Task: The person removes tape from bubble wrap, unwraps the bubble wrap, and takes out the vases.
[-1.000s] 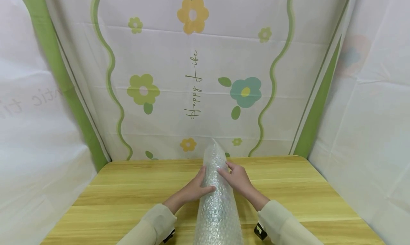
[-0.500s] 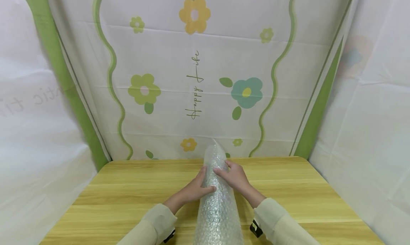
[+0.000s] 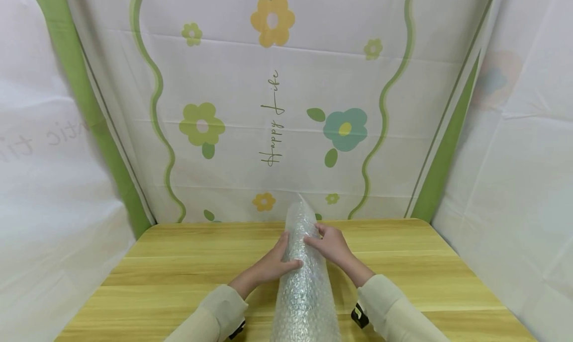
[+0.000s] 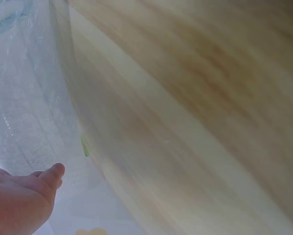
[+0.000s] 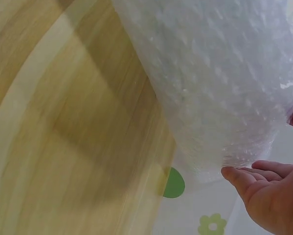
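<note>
One tapering tube of clear, shiny bubble wrap (image 3: 306,295) is held between a bare left hand (image 3: 270,261) and right hand (image 3: 333,245).
It points away over the middle of the yellow-brown wood-grain surface (image 3: 179,265), its narrow tip showing past the far edge. The left hand grips its left side; the right hand pinches its right side slightly farther along. Cream sleeves (image 3: 391,302) cover both forearms; a white flower-print cloth (image 3: 233,78) hangs behind.

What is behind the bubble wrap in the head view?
A flowered cloth hangs beyond the bubble wrap, with wooden table either side; what the wrap's lower part covers is hidden.
</note>
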`<state>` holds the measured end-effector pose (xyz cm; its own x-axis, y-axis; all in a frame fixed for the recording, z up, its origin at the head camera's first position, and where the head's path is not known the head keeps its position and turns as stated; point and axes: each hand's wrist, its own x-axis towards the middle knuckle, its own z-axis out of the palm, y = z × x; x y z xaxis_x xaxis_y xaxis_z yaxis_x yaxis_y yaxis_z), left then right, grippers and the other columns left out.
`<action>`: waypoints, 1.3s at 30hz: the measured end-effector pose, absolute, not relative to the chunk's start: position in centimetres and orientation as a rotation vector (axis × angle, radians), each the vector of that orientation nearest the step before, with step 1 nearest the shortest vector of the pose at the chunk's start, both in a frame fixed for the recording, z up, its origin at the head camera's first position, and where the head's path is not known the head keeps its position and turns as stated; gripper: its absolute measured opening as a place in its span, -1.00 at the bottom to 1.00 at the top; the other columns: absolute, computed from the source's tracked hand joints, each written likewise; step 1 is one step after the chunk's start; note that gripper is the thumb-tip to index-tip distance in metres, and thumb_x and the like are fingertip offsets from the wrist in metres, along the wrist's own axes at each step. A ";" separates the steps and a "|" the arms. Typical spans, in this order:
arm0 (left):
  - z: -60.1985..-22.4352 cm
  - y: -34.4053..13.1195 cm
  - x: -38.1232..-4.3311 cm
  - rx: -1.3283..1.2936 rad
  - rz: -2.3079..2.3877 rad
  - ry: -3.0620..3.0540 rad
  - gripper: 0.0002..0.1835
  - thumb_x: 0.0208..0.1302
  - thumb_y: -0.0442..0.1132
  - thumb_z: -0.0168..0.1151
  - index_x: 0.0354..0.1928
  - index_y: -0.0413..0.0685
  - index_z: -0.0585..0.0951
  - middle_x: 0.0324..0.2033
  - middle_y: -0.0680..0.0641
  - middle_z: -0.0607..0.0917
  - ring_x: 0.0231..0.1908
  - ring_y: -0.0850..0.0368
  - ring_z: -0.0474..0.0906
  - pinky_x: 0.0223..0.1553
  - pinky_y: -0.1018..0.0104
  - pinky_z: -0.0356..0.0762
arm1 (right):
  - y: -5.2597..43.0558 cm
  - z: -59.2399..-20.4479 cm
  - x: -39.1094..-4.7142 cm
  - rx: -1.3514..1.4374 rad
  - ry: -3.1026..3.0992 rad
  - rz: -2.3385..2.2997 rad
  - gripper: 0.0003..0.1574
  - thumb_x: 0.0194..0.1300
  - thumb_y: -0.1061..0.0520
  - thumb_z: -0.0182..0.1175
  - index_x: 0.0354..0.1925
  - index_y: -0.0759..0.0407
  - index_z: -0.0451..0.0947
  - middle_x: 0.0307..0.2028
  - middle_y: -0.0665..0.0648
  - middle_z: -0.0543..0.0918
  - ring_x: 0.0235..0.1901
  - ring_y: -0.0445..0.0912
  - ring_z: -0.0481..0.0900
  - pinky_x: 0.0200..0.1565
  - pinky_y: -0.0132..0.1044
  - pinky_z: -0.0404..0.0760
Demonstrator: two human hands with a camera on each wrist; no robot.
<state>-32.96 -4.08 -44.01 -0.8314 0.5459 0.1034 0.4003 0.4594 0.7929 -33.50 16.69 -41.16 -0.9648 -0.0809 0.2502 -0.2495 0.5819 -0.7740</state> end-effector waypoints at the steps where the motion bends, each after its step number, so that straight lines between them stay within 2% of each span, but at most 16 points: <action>1: -44.0 -4.1 -33.0 0.829 1.310 2.537 0.12 0.29 0.19 0.17 0.51 -0.24 -0.30 0.49 -0.23 -0.27 0.46 -0.14 -0.29 0.38 -0.16 -0.16 | 16.7 -41.1 -33.5 0.280 -2.619 1.334 -0.16 0.22 -0.01 0.35 0.25 0.51 0.36 0.20 0.42 0.45 0.17 0.29 0.44 0.11 0.06 0.49; 12: -44.1 -3.9 -33.2 0.841 1.331 2.529 0.11 0.31 0.17 0.17 0.50 -0.26 -0.29 0.49 -0.29 -0.26 0.45 -0.17 -0.28 0.37 -0.17 -0.16 | 16.9 -41.2 -34.0 0.309 -2.601 1.340 -0.25 0.20 0.06 0.35 0.19 0.53 0.41 0.14 0.41 0.51 0.14 0.26 0.48 0.08 0.01 0.52; 21: -44.0 -3.8 -33.2 0.832 1.335 2.527 0.10 0.31 0.16 0.17 0.51 -0.24 -0.30 0.49 -0.25 -0.27 0.46 -0.15 -0.29 0.38 -0.14 -0.17 | 17.1 -41.3 -34.2 0.344 -2.567 1.346 -0.53 0.18 0.15 0.34 0.04 0.35 0.61 -0.04 0.26 0.68 0.03 0.16 0.59 -0.06 -0.08 0.63; 31: -43.9 -3.9 -33.0 0.837 1.369 2.509 0.09 0.31 0.10 0.19 0.51 -0.23 -0.31 0.49 -0.24 -0.27 0.46 -0.16 -0.28 0.37 -0.17 -0.15 | 17.2 -41.8 -34.4 0.325 -2.563 1.345 -0.44 0.21 0.14 0.31 0.12 0.42 0.53 0.03 0.32 0.63 0.05 0.18 0.58 -0.03 -0.08 0.61; 39: -44.3 -3.9 -33.3 0.834 1.345 2.516 0.11 0.31 0.16 0.16 0.50 -0.25 -0.32 0.49 -0.25 -0.28 0.45 -0.17 -0.29 0.37 -0.18 -0.14 | 17.3 -42.0 -34.4 0.323 -2.553 1.278 -0.42 0.22 0.11 0.32 0.12 0.44 0.53 0.02 0.32 0.63 -0.01 0.15 0.63 -0.07 -0.11 0.63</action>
